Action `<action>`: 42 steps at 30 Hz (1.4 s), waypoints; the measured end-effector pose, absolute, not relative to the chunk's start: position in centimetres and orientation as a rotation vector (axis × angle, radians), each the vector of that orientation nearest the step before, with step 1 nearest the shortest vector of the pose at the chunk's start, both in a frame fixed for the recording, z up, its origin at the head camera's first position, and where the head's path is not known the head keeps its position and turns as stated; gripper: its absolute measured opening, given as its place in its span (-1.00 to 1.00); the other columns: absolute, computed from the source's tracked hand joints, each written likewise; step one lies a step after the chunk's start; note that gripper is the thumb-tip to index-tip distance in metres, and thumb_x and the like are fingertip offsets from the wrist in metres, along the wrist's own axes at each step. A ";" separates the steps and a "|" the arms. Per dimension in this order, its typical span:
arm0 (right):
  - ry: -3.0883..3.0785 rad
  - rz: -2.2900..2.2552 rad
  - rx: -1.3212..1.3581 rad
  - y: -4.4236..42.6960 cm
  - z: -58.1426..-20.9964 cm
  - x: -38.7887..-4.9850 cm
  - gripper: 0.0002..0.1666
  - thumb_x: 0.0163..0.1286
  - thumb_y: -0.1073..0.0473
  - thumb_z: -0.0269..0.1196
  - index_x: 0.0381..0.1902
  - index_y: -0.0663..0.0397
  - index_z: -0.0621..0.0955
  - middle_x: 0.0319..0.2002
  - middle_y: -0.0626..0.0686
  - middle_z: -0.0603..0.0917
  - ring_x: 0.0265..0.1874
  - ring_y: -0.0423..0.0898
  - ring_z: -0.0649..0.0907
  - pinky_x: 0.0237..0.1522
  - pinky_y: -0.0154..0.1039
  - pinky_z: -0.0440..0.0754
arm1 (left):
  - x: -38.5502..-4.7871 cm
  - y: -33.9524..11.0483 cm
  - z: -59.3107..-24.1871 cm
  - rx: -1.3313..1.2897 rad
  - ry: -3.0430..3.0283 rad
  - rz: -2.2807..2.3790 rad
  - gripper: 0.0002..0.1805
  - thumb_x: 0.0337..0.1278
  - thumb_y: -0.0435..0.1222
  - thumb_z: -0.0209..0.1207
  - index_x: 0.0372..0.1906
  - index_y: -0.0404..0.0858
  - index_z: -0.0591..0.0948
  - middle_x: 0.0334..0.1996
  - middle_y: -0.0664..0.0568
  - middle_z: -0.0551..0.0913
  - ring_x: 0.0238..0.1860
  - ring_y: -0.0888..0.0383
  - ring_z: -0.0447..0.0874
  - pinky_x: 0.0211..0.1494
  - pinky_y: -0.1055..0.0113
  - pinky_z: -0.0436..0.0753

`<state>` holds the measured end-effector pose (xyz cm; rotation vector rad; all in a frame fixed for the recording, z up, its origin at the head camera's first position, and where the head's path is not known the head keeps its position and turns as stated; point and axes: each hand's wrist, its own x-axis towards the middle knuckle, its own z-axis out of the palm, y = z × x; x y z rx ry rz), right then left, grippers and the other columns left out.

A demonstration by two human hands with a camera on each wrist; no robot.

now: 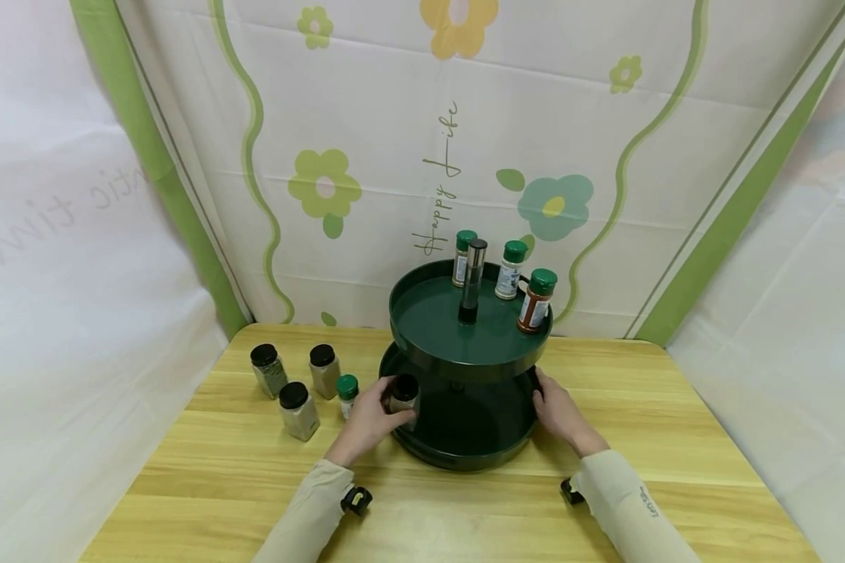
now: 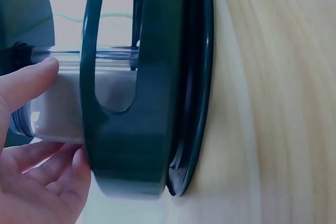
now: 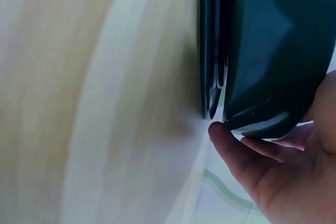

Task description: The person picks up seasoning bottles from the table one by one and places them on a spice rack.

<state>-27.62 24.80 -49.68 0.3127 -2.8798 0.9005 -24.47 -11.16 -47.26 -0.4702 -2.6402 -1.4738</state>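
My left hand (image 1: 372,418) holds a clear spice jar (image 1: 404,395) with a black lid at the left side of the lower tier of a dark green two-tier round rack (image 1: 465,461). In the left wrist view, the thumb lies on one side of the jar (image 2: 60,106) and the fingers on the other, with the jar's base behind the slotted tray wall. My right hand (image 1: 559,410) grips the lower tier's right rim. In the right wrist view, its fingers (image 3: 239,153) bend round the tray wall (image 3: 278,51).
Left on the wooden table (image 1: 204,469) stand black-lidded jars (image 1: 269,371) (image 1: 325,371) (image 1: 299,412) and a green-capped bottle (image 1: 347,391). The upper tier carries green-capped bottles (image 1: 462,266) (image 1: 509,274) (image 1: 537,305) around a central post (image 1: 472,281). A patterned curtain (image 1: 394,117) hangs behind.
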 end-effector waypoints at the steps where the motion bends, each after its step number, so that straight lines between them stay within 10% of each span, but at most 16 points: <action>1: -2.881 0.901 0.317 24.8 -49.7 -27.7 -0.39 0.47 0.33 -0.12 0.38 0.54 0.05 0.25 0.54 0.24 0.23 0.39 0.29 0.19 0.21 0.28 | -24.4 -11.2 -47.2 -0.482 -2.630 -1.475 -0.33 -0.03 -0.17 0.39 0.23 -0.23 0.45 0.05 -0.04 0.55 -0.01 0.04 0.53 -0.02 0.09 0.54; 30: -2.875 0.958 0.351 25.5 -49.8 -29.0 -0.39 0.47 0.33 -0.12 0.40 0.47 0.06 0.29 0.50 0.21 0.24 0.36 0.29 0.18 0.21 0.30 | -23.5 -14.2 -44.7 -0.273 -2.346 -1.459 -0.60 0.08 -0.33 0.32 0.08 -0.17 0.59 0.01 0.00 0.61 -0.08 -0.01 0.57 -0.03 0.06 0.56; 42: -2.875 0.988 0.344 25.7 -49.8 -29.6 -0.41 0.47 0.31 -0.12 0.40 0.43 0.12 0.24 0.50 0.31 0.10 0.25 0.45 -0.03 0.07 0.43 | -23.9 -15.0 -44.9 -0.249 -2.430 -1.285 -0.51 0.09 -0.34 0.30 0.16 -0.30 0.51 0.22 -0.22 0.39 0.21 -0.16 0.37 0.16 -0.07 0.42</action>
